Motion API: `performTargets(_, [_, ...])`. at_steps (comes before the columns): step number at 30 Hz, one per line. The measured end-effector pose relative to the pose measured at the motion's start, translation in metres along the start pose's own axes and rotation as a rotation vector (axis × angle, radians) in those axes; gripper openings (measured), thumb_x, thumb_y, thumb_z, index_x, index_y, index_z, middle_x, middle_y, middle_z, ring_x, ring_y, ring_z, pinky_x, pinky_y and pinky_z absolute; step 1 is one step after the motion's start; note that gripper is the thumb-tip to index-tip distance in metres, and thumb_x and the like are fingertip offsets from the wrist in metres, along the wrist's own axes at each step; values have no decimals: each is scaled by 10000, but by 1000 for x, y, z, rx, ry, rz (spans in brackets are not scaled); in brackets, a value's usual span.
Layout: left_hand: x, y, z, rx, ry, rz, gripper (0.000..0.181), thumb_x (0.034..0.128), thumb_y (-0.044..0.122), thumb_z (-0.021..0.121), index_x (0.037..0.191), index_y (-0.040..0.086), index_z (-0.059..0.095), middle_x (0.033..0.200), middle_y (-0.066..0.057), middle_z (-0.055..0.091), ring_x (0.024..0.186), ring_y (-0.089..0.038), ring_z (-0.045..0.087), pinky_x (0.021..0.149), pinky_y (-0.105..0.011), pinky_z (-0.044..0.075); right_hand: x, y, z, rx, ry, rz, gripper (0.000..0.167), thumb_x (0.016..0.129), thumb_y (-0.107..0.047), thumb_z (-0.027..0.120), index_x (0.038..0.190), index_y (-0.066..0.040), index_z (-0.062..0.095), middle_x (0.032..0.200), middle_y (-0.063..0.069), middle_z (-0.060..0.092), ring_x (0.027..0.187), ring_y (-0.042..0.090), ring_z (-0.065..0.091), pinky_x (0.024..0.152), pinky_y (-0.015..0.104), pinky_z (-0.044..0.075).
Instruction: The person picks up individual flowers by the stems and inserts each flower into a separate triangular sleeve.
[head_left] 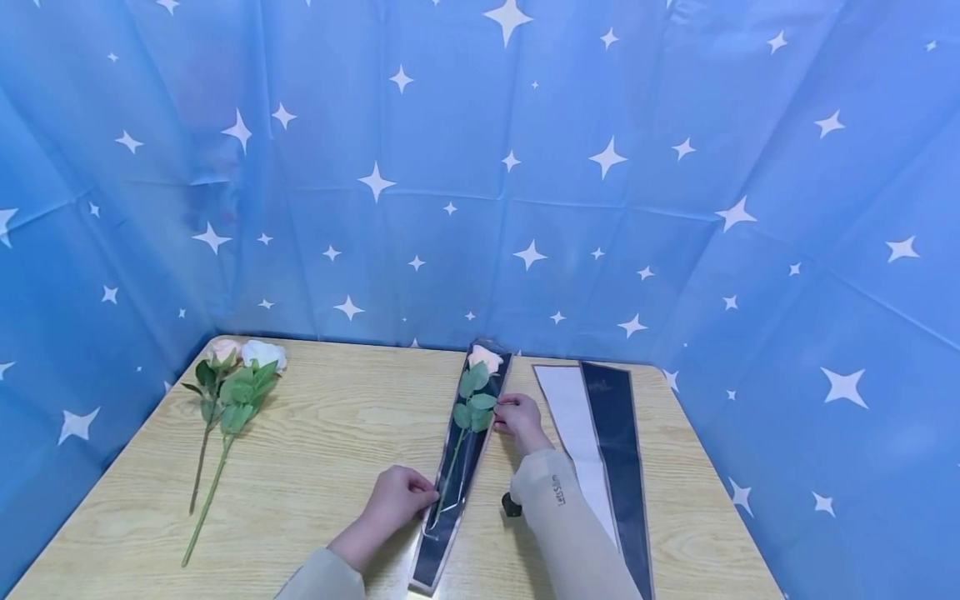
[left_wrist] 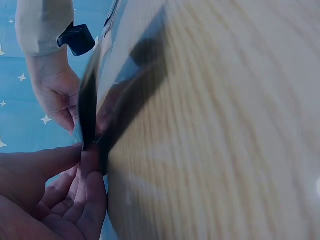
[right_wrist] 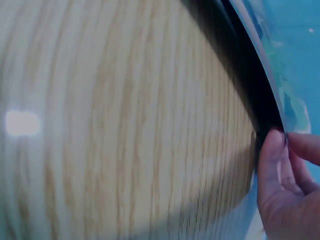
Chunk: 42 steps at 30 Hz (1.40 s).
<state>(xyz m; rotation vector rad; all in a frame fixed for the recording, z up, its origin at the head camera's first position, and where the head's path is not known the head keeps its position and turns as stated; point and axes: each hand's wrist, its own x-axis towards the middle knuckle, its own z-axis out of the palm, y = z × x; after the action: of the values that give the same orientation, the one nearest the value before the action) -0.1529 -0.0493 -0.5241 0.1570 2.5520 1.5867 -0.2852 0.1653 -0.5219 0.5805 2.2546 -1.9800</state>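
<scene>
One pinch per long edge of the dark sleeve (head_left: 468,454): left hand (head_left: 393,500) low, right hand (head_left: 519,417) higher, pale rose (head_left: 480,417) seemingly inside, over the table (head_left: 337,417). Could crease with uneven pulling, or let the pale rose slip downward if tilted steeply.

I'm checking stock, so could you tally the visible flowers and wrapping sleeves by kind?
Flowers: 3 (pale pink flower and white flower at left, centre flower)
Wrapping sleeves: 3 (held dark sleeve, white sleeve and second dark sleeve at right)
Total: 6
</scene>
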Motion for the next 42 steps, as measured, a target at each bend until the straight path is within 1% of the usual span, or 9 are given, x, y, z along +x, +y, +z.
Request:
performTargets(4, [-1, -1, 2, -10, -4, 5, 84, 752, 48, 749, 788, -15, 707, 645, -69, 687, 536, -97, 621, 523, -216, 516, -3, 1, -1, -66, 18, -30, 188, 866, 55, 573, 1047, 66, 622, 878, 116, 623, 653, 147, 596, 560, 229, 535])
performTargets(9, [-2, -2, 4, 37, 17, 7, 81, 730, 65, 769, 731, 17, 703, 590, -29, 663, 506, -84, 595, 510, -220, 494, -4, 1, -2, -109, 4, -50, 210, 869, 49, 570, 1063, 69, 647, 931, 164, 655, 656, 149, 611, 580, 239, 547])
performTargets(15, [-3, -2, 6, 31, 31, -20, 101, 722, 60, 781, 711, 17, 691, 581, -25, 658, 490, -97, 601, 495, -227, 492, -3, 1, -1, -142, -10, -65, 211, 888, -9, 591, 1082, 47, 652, 886, 130, 649, 619, 138, 590, 559, 241, 534])
performTargets(21, [-4, -4, 5, 32, 28, -35, 110, 729, 81, 783, 715, 21, 691, 591, -24, 660, 496, -104, 607, 506, -232, 493, -4, 0, -3, -202, -27, -63, 258, 896, -41, 575, 1142, 3, 639, 967, 125, 630, 679, 157, 596, 584, 259, 520])
performTargets(29, [-3, -12, 0, 55, 18, -12, 80, 762, 116, 751, 743, 53, 704, 608, -2, 654, 542, -87, 578, 533, -225, 486, -10, -6, -36, -316, -70, -112, 350, 869, -61, 596, 1218, -40, 600, 1109, 154, 583, 662, 130, 537, 572, 253, 480])
performTargets(32, [-3, -13, -11, 53, 31, -6, 72, 797, 104, 711, 792, 32, 706, 653, -18, 661, 544, -102, 581, 496, -222, 490, -16, -11, -54, -316, -96, -132, 349, 886, -56, 577, 1233, -18, 578, 1131, 160, 571, 765, 169, 574, 638, 308, 513])
performTargets(36, [-3, -17, -35, 77, 90, -42, 105, 839, 104, 664, 888, 18, 700, 727, -25, 654, 543, -110, 573, 463, -218, 486, -26, -20, -83, -282, -109, -107, 358, 926, -92, 538, 1276, -22, 539, 1199, 165, 555, 989, 294, 588, 803, 426, 512])
performTargets(39, [-2, -20, -61, 100, 145, -86, 155, 853, 108, 653, 966, 10, 695, 787, -32, 655, 585, -112, 580, 508, -232, 499, -34, -25, -107, -289, -89, -93, 365, 940, -143, 534, 1292, -47, 526, 1240, 160, 539, 1055, 305, 566, 823, 425, 494])
performTargets(42, [-2, -24, -93, 166, 202, -90, 202, 870, 123, 640, 1020, -2, 690, 855, -52, 677, 696, -134, 610, 625, -277, 521, -36, -26, -131, -351, -40, -112, 353, 945, -207, 544, 1274, -81, 547, 1214, 137, 561, 1002, 243, 576, 782, 391, 494])
